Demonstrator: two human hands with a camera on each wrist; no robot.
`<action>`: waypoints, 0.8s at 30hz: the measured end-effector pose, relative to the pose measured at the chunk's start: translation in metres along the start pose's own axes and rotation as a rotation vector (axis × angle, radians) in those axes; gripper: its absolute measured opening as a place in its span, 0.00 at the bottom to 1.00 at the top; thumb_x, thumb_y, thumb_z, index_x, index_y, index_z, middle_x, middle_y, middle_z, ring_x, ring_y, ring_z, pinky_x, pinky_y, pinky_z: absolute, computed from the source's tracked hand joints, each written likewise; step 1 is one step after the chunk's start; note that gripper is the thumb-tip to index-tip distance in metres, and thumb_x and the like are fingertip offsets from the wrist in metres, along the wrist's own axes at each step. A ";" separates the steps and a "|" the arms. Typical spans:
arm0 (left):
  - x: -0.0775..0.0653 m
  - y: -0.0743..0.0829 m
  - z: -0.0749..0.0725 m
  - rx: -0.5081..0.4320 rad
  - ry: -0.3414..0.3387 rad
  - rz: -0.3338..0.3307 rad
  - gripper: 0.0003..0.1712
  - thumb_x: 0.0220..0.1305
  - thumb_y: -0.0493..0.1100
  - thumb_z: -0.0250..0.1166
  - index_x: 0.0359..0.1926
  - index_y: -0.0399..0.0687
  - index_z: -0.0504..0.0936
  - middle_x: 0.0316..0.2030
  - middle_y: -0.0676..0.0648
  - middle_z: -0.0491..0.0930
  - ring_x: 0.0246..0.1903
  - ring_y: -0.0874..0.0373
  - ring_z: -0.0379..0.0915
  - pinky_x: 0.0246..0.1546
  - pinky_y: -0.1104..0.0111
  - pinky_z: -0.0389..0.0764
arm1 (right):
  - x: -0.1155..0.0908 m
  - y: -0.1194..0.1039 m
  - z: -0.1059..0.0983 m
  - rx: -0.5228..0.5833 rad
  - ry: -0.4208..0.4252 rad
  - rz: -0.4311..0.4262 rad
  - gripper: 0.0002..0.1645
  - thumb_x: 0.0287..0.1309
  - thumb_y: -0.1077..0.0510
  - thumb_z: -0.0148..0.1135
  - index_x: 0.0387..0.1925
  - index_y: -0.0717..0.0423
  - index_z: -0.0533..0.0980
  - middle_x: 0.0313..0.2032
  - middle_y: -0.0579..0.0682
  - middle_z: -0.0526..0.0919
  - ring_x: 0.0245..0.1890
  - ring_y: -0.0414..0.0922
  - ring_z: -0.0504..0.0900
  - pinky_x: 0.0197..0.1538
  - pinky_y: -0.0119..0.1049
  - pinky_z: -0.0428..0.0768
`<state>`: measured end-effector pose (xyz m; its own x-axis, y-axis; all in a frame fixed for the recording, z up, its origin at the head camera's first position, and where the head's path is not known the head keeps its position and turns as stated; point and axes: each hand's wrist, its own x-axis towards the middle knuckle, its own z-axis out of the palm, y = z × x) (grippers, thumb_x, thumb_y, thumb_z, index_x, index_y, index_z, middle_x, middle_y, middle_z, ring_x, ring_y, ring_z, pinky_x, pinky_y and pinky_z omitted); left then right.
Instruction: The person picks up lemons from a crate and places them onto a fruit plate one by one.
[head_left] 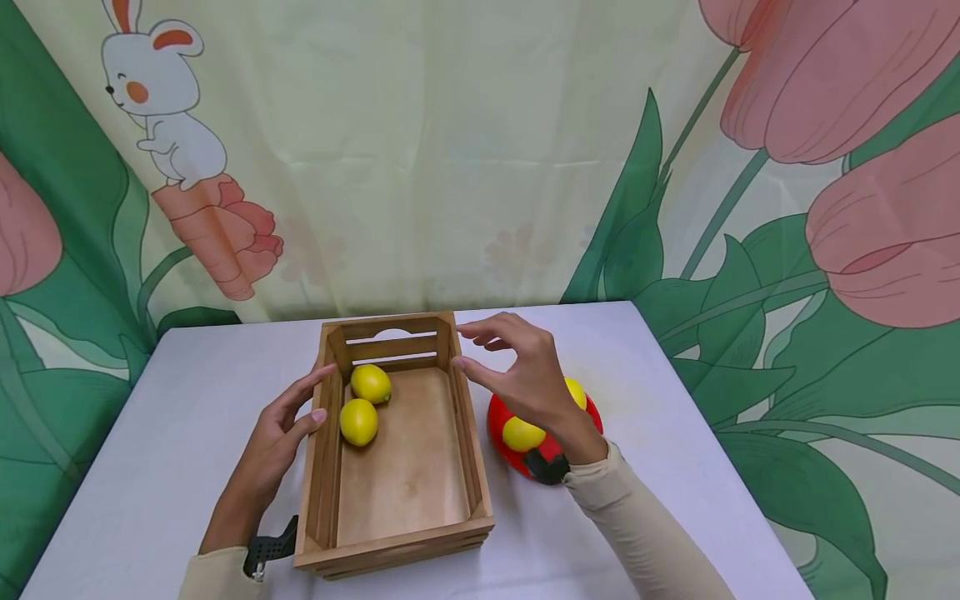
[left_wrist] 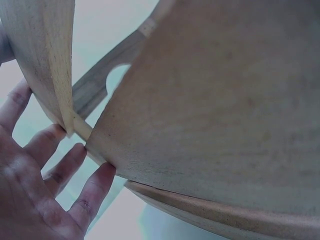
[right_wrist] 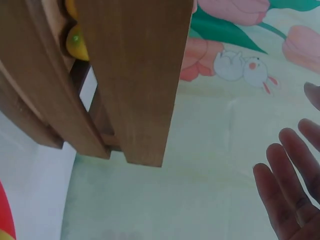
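Note:
A slatted wooden crate (head_left: 405,542) with two lemons (head_left: 358,422) by its left wall is in the middle of the head view. My left hand (head_left: 279,437) is at the crate's left side, its extended fingertips (left_wrist: 102,175) touching the slats in the left wrist view. Over by the far right corner, my right hand (head_left: 517,367) has thumb and fingers spread apart and nothing between them. The right wrist view shows a gap between those fingers (right_wrist: 280,185) and the crate's side slats (right_wrist: 135,90).
A red plate (head_left: 498,425) with lemons (head_left: 522,434) stands right of the crate, partly hidden under my right wrist. White cloth covers the table (head_left: 217,375). Behind its far edge hangs a printed curtain (head_left: 450,167) with tulips and a rabbit.

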<state>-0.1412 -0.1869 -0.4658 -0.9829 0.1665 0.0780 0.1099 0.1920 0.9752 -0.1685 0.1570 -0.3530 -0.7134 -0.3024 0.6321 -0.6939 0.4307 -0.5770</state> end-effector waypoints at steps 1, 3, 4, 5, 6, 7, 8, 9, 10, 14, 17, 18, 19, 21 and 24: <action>0.000 0.000 0.000 0.000 0.000 -0.002 0.30 0.74 0.45 0.56 0.74 0.66 0.63 0.77 0.57 0.54 0.74 0.46 0.46 0.68 0.29 0.49 | 0.001 -0.001 0.001 0.007 0.000 0.001 0.21 0.54 0.51 0.75 0.49 0.50 0.83 0.44 0.43 0.86 0.42 0.39 0.84 0.46 0.37 0.87; 0.000 -0.001 0.000 -0.002 0.001 -0.001 0.30 0.74 0.45 0.56 0.74 0.65 0.63 0.77 0.57 0.54 0.74 0.45 0.46 0.68 0.28 0.49 | 0.004 -0.003 0.005 0.019 0.002 0.007 0.20 0.55 0.50 0.74 0.49 0.50 0.83 0.44 0.43 0.86 0.42 0.40 0.84 0.46 0.39 0.87; 0.000 -0.001 0.000 -0.004 0.002 0.001 0.30 0.74 0.45 0.56 0.74 0.65 0.63 0.77 0.57 0.54 0.74 0.46 0.46 0.68 0.28 0.49 | 0.005 -0.003 0.007 0.027 0.006 0.011 0.20 0.55 0.51 0.74 0.49 0.51 0.83 0.44 0.44 0.86 0.41 0.41 0.85 0.46 0.41 0.87; 0.000 -0.001 -0.001 -0.006 0.002 0.002 0.30 0.74 0.45 0.56 0.74 0.65 0.63 0.77 0.57 0.54 0.74 0.46 0.46 0.68 0.28 0.49 | 0.006 -0.004 0.009 0.036 0.011 0.016 0.19 0.55 0.51 0.73 0.48 0.51 0.83 0.43 0.45 0.87 0.41 0.42 0.85 0.45 0.42 0.88; 0.000 -0.001 -0.001 -0.007 0.002 0.004 0.30 0.74 0.45 0.56 0.74 0.65 0.63 0.77 0.57 0.54 0.74 0.46 0.46 0.68 0.28 0.49 | 0.007 -0.004 0.011 0.047 0.018 0.022 0.19 0.56 0.51 0.73 0.48 0.51 0.83 0.43 0.46 0.87 0.40 0.43 0.85 0.45 0.43 0.88; 0.000 -0.001 -0.001 -0.010 0.000 0.006 0.30 0.74 0.45 0.56 0.74 0.65 0.63 0.77 0.56 0.54 0.74 0.46 0.46 0.68 0.28 0.49 | 0.007 -0.004 0.013 0.055 0.026 0.027 0.18 0.56 0.51 0.73 0.48 0.50 0.83 0.43 0.46 0.87 0.39 0.43 0.85 0.45 0.43 0.88; 0.000 -0.002 0.000 -0.012 -0.001 0.008 0.30 0.74 0.45 0.56 0.74 0.65 0.63 0.77 0.56 0.55 0.74 0.47 0.46 0.68 0.28 0.49 | 0.007 -0.004 0.015 0.061 0.033 0.031 0.17 0.56 0.51 0.72 0.48 0.49 0.83 0.42 0.46 0.87 0.39 0.42 0.85 0.44 0.42 0.88; 0.000 -0.002 0.000 -0.014 -0.002 0.010 0.30 0.74 0.44 0.56 0.74 0.65 0.63 0.77 0.56 0.55 0.74 0.47 0.47 0.68 0.29 0.49 | 0.007 -0.004 0.016 0.069 0.040 0.032 0.17 0.57 0.52 0.72 0.48 0.50 0.83 0.42 0.47 0.88 0.38 0.42 0.85 0.44 0.41 0.88; 0.000 -0.002 0.000 -0.016 -0.002 0.011 0.30 0.75 0.44 0.56 0.74 0.65 0.63 0.77 0.56 0.55 0.74 0.47 0.47 0.68 0.29 0.49 | 0.007 -0.004 0.018 0.078 0.046 0.032 0.16 0.57 0.52 0.72 0.47 0.50 0.83 0.41 0.47 0.88 0.38 0.41 0.85 0.44 0.39 0.88; 0.000 -0.004 -0.001 -0.026 0.002 0.013 0.30 0.75 0.45 0.56 0.74 0.65 0.63 0.77 0.56 0.54 0.74 0.46 0.46 0.68 0.29 0.51 | 0.006 -0.004 0.027 0.092 0.063 0.040 0.14 0.58 0.53 0.71 0.46 0.50 0.83 0.39 0.45 0.88 0.36 0.37 0.84 0.43 0.34 0.87; -0.001 -0.005 -0.002 -0.029 0.006 0.008 0.30 0.75 0.46 0.55 0.74 0.66 0.62 0.77 0.56 0.53 0.75 0.44 0.44 0.67 0.29 0.52 | 0.003 -0.004 0.035 0.095 0.060 0.054 0.13 0.58 0.54 0.71 0.45 0.49 0.83 0.39 0.43 0.88 0.35 0.36 0.84 0.41 0.33 0.87; -0.001 -0.005 -0.002 -0.032 0.008 0.007 0.30 0.75 0.46 0.55 0.74 0.66 0.62 0.77 0.56 0.54 0.75 0.44 0.44 0.67 0.29 0.51 | 0.002 -0.005 0.038 0.095 0.051 0.060 0.13 0.59 0.53 0.71 0.45 0.49 0.83 0.38 0.43 0.88 0.34 0.36 0.84 0.41 0.33 0.87; -0.001 -0.005 -0.003 -0.034 0.009 0.006 0.30 0.75 0.46 0.55 0.74 0.66 0.63 0.77 0.56 0.54 0.75 0.44 0.43 0.68 0.29 0.51 | 0.001 -0.005 0.041 0.101 0.042 0.064 0.12 0.59 0.53 0.70 0.45 0.48 0.83 0.38 0.43 0.88 0.34 0.36 0.84 0.40 0.33 0.87; -0.001 -0.005 -0.003 -0.032 0.009 0.006 0.30 0.75 0.46 0.56 0.74 0.66 0.63 0.77 0.55 0.55 0.75 0.44 0.44 0.68 0.29 0.50 | -0.001 -0.005 0.047 0.108 0.018 0.072 0.12 0.60 0.53 0.70 0.45 0.48 0.83 0.37 0.42 0.88 0.33 0.36 0.83 0.38 0.32 0.87; 0.001 -0.005 -0.002 -0.029 0.004 0.016 0.30 0.74 0.45 0.56 0.74 0.66 0.64 0.76 0.56 0.56 0.75 0.46 0.46 0.69 0.30 0.51 | -0.002 -0.006 0.053 0.114 0.005 0.077 0.12 0.61 0.52 0.69 0.45 0.49 0.83 0.35 0.42 0.87 0.31 0.36 0.83 0.36 0.33 0.87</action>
<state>-0.1432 -0.1897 -0.4699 -0.9817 0.1654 0.0943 0.1212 0.1609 0.9795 -0.1681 0.1100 -0.3783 -0.7648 -0.2674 0.5862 -0.6438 0.3527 -0.6790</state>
